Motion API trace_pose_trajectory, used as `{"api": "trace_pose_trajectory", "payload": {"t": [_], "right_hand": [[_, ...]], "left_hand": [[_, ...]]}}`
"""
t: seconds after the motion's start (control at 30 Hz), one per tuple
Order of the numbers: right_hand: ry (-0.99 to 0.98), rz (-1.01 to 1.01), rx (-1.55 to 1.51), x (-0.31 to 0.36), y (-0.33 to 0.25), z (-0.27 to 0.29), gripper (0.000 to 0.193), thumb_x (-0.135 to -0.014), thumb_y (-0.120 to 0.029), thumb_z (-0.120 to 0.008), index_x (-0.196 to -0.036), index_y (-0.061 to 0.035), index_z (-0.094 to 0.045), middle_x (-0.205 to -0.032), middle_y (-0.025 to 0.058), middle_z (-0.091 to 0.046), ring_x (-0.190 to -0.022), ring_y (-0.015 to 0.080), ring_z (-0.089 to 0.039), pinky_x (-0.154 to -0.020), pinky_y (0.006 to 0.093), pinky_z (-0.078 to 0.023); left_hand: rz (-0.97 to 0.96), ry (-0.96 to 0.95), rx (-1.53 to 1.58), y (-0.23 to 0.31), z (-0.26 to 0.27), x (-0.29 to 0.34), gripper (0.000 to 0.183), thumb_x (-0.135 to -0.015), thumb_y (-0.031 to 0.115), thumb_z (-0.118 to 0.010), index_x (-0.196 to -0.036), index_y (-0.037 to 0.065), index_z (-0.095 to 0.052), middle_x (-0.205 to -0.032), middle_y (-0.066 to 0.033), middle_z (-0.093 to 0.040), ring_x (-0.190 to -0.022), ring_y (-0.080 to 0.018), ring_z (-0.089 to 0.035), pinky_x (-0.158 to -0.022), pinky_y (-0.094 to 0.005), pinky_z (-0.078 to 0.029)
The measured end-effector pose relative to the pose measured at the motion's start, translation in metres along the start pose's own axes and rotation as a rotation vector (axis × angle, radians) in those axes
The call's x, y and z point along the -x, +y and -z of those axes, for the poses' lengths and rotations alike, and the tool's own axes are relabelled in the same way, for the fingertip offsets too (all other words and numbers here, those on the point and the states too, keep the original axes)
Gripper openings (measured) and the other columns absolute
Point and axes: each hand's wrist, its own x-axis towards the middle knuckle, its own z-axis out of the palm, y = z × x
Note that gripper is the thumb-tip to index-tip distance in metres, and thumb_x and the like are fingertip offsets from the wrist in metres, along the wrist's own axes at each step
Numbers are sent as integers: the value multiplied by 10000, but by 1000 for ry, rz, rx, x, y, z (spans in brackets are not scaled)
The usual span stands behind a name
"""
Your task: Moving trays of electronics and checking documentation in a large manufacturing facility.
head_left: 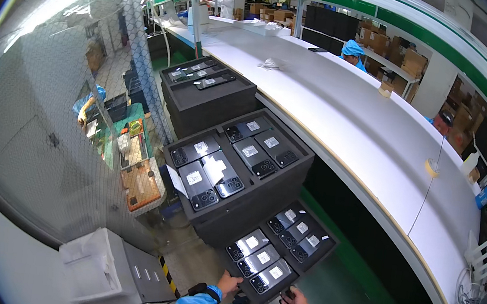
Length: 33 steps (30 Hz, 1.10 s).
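A dark foam tray (286, 256) is held low in front of me, level with my waist. Several phones (262, 259) lie camera side up in its slots, in two rows, each with a white label. My left hand (230, 284) grips the tray's near left corner. Closed on the near right edge is my right hand (297, 302); the undersides of both grips are hidden. Just beyond stands a stack of black foam trays (268, 194) with several more labelled phones on top. A white paper slip (177, 180) sticks out at its left edge.
A second black foam stack (185, 107) with phones stands farther back. A long white workbench (377, 156) curves along the right. Left is a mesh partition (59, 117), with a grey cabinet (146, 274) below. Across the bench sits a person in a blue cap (352, 49).
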Motion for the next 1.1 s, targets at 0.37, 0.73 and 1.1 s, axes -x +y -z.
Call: {"api": "trace_pose_trajectory", "payload": {"t": [0.37,0.73,1.1], "right_hand": [[7,-258,209,33,56,89,407,-972,-258,-464,-1329,-63,-463,-1260,118,-590,-1153,271,-560,-975,389,-442],[21,-207,107,42,63,147,213,-931,-246,-553,-951,-52,-639,-846,107,-688,-578,149,-572,-480,249,-452],[252,-122,60,-1,86,155,241,-877,-202,-561,-1023,-13,-596,-852,159,-658,-803,281,-667,-622,359,-540]], "left_hand": [[165,17,9,-54,-54,58,578,-927,392,-588,-1324,12,-410,-1264,-184,-531,-1097,-324,-588,-900,-444,-518],[-922,-277,32,223,-19,237,239,-949,171,-556,-1112,-4,-561,-901,-81,-634,-807,-159,-629,-716,-289,-523],[-684,311,226,501,88,77,643,-833,338,-639,-1354,25,-429,-1381,-181,-456,-1198,-341,-490,-994,-462,-401]]}}
